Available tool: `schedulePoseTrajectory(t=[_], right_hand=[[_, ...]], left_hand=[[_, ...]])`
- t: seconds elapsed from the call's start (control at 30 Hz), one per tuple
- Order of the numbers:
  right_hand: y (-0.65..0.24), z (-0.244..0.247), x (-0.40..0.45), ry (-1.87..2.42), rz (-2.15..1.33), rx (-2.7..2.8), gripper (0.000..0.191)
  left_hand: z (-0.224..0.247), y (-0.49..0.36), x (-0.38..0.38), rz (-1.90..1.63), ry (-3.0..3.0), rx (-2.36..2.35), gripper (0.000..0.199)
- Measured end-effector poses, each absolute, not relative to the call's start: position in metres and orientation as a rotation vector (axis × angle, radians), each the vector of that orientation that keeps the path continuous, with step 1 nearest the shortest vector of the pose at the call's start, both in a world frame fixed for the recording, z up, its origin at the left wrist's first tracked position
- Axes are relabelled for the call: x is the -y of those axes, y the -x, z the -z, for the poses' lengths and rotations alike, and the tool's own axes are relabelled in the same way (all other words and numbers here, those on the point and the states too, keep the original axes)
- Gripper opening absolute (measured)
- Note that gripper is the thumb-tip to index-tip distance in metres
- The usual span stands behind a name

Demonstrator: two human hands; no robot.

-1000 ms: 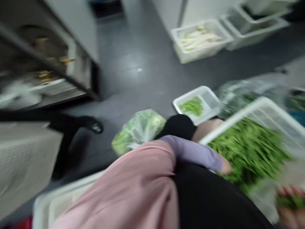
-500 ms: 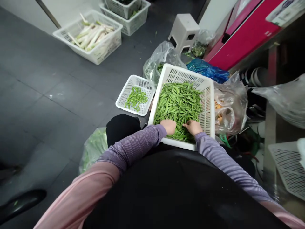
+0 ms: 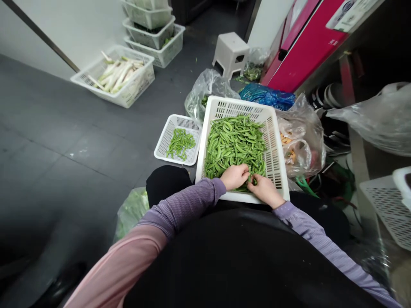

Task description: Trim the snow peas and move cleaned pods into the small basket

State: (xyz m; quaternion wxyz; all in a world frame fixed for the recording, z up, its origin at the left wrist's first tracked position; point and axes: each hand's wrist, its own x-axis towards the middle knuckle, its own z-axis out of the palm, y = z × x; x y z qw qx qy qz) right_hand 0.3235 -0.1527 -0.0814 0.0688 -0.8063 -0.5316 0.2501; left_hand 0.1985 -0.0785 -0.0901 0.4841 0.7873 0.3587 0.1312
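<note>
Fingers (image 3: 253,181) of both hands are working close together, narrow, tips nearly meeting at the near end of the pod pile. Layout, big to small: a large white plastic basket (image 3: 239,105) is sitting across the person's black apron (image 3: 224,261), long axis pointing away from the person. Snow pea pods (image 3: 234,145) are filling most of it, the pile running forward along that axis, so nearly all of it lies ahead of the hands. Left hand (image 3: 234,177) is curling over the pile's near left edge; right hand (image 3: 265,190) is reaching in just beside it, slightly nearer the basket's near rim. Right fingertips are pinching what looks like a single pod (image 3: 248,185); its axis is too small to tell. Left fingers are bending over the pods, grip unclear. A small white basket (image 3: 163,137) holding a few pods is sitting on the floor just left of the large one.
</note>
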Motion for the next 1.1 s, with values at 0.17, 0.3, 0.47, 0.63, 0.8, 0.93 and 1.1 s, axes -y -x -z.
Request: schedulePoseTrajectory(t=[0.17,0.3,0.47,0.63,0.8,0.93,1.1], right_hand=[[-0.316,0.072,0.162,1.905,-1.418,1.113,0.027],[-0.318,0.078,0.164,1.710,-1.410,0.704,0.044],[-0.319,0.088,0.162,1.645,-1.363,0.355,0.051],[-0.322,0.089,0.161,1.669,-1.437,0.368,0.047],[-0.329,0.083,0.162,1.713,-1.678,0.517,0.043],[-0.333,0.075,0.164,1.610,-1.860,0.610,0.042],[-0.341,0.063,0.173,1.584,-1.885,0.624,0.039]], left_hand=[[0.092,-0.198,0.078,-0.223,-1.480,-0.802,0.012],[0.089,-0.196,0.077,-0.147,-1.511,-0.863,0.017],[0.086,-0.191,0.089,-0.088,-2.225,-0.630,0.021],[0.080,-0.189,0.094,0.075,-2.485,-0.490,0.028],[0.070,-0.186,0.098,0.116,-2.537,-0.397,0.026],[0.072,-0.184,0.086,0.068,-2.465,-0.582,0.023],[0.085,-0.178,0.054,0.138,-2.352,-1.104,0.027]])
